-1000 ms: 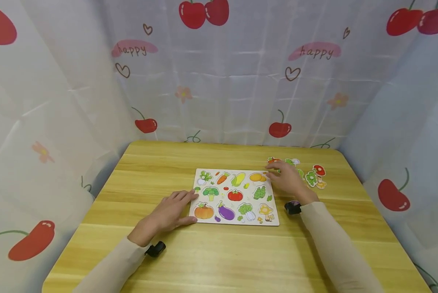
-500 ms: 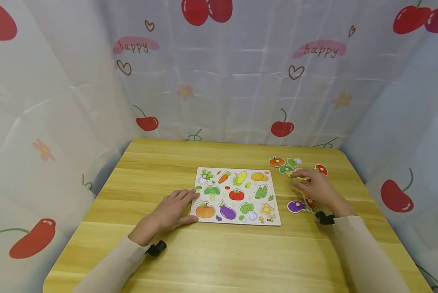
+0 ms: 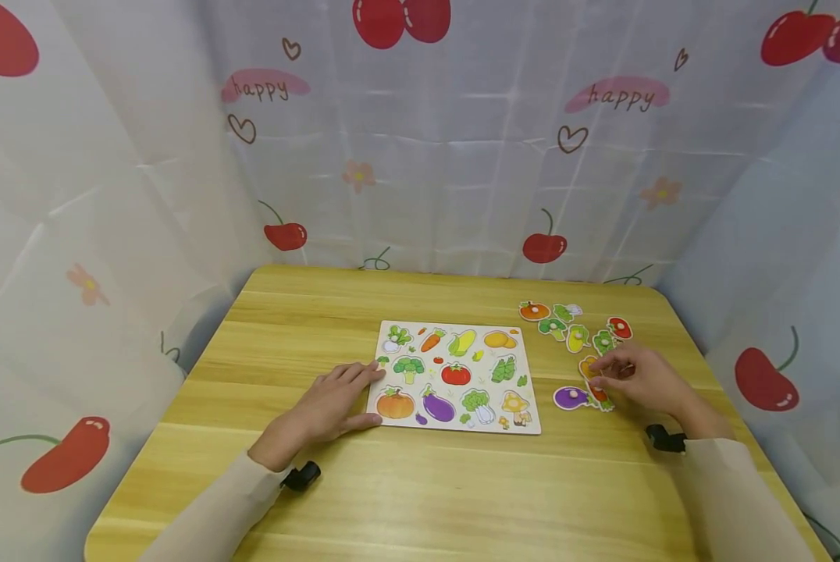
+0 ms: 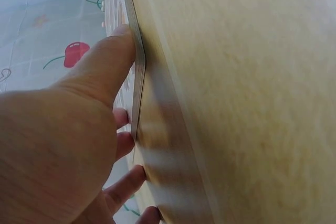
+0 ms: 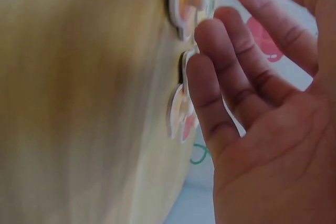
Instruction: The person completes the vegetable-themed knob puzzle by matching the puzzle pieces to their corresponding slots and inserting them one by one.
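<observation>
The left hand [image 3: 332,398] rests on the left edge of a vegetable puzzle board [image 3: 490,396]. In the left wrist view its thumb [image 4: 102,66] lies on the board's near side, two fingertips at the board's edge and others on the table. The right hand [image 3: 648,386] hovers at loose knobbed puzzle pieces, fingers bent slightly, nothing gripped. Its fingertips are close to the yellow-orange piece [image 3: 587,365] and the carrot piece [image 3: 600,396]. Beside them lies the eggplant piece [image 3: 571,398]. The right wrist view shows a wooden knob [image 5: 197,1] near the fingertips.
Further back on the wooden table [image 3: 392,499] lie the pumpkin piece [image 3: 534,311], broccoli piece [image 3: 552,328], corn piece [image 3: 578,338], tomato piece [image 3: 620,328] and other green pieces. A cherry-printed curtain [image 3: 427,211] surrounds the table's back and sides.
The right hand has moved from the board's upper right corner, across the loose pieces, toward the right and nearer the body. The left hand stays on the board.
</observation>
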Available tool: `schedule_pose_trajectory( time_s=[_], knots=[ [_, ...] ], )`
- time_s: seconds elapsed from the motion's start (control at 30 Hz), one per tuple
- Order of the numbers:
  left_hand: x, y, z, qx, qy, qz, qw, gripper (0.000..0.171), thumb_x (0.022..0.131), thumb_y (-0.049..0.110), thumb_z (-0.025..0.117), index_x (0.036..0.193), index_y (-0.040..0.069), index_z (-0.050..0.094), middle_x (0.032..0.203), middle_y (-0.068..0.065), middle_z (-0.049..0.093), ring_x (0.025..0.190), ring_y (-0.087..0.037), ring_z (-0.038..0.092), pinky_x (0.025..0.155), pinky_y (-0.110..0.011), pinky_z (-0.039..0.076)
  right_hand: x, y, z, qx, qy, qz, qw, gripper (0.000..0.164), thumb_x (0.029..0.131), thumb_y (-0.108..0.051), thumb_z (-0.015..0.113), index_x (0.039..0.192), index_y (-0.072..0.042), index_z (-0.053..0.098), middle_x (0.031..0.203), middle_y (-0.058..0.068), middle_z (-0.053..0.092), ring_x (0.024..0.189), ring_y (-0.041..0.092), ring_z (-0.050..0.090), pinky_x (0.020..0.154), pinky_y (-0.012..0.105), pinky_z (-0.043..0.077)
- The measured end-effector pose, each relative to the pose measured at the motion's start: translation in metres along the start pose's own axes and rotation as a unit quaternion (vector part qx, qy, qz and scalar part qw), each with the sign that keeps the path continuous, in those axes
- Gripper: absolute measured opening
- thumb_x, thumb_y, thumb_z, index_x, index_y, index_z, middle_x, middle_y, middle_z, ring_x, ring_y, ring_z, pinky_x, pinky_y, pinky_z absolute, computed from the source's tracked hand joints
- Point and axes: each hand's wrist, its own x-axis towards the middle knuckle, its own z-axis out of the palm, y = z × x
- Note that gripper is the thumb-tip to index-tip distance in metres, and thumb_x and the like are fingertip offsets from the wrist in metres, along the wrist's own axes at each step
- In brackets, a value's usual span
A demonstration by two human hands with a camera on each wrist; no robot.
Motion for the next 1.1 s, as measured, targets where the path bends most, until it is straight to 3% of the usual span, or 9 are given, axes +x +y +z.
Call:
schedule_pose_trajectory(
  time_s=[0.23,0.57,0.87,1.1],
  knots=[
    [0.0,-0.001,0.0,0.001,0.003,0.003,1.0,0.081,0.111,0.051,0.08,0.176,0.013,0.051,0.185,-0.015,0.047,0.166,-0.048,0.049,0.126,-0.079,0.046,-0.007,0.002,0.003,0.013,-0.031,0.031,0.999,0.017,0.095,-0.021,0.1,0.101,-0.017,0.084,0.097,-0.004,0.078,0.08,0.001,0.06,0.072,0.021,0.055],
    [0.001,-0.002,0.002,-0.006,0.002,0.006,1.0,0.08,0.111,0.05,0.08,0.176,0.014,0.05,0.186,-0.014,0.046,0.167,-0.048,0.047,0.126,-0.079,0.045,-0.006,0.002,0.002,-0.004,-0.024,-0.004,1.0,0.01,0.098,-0.009,0.094,0.098,-0.012,0.084,0.095,-0.002,0.078,0.081,-0.005,0.061,0.072,0.019,0.057],
    [0.0,0.0,0.0,-0.003,0.002,0.003,1.0,0.08,0.112,0.048,0.079,0.177,0.014,0.049,0.186,-0.016,0.045,0.168,-0.049,0.047,0.126,-0.079,0.045,-0.005,0.002,-0.005,-0.062,-0.05,0.07,0.994,0.02,0.1,-0.024,0.095,0.099,-0.009,0.081,0.094,-0.001,0.077,0.082,0.009,0.061,0.072,0.024,0.054],
    [-0.001,0.0,-0.001,-0.002,-0.004,0.006,1.0,0.081,0.112,0.05,0.078,0.177,0.013,0.048,0.186,-0.017,0.045,0.167,-0.049,0.047,0.126,-0.079,0.045,-0.008,-0.001,-0.011,-0.093,-0.064,0.061,0.992,0.016,0.102,-0.019,0.091,0.096,-0.009,0.081,0.09,-0.003,0.076,0.082,0.01,0.06,0.072,0.026,0.053]
  ],
)
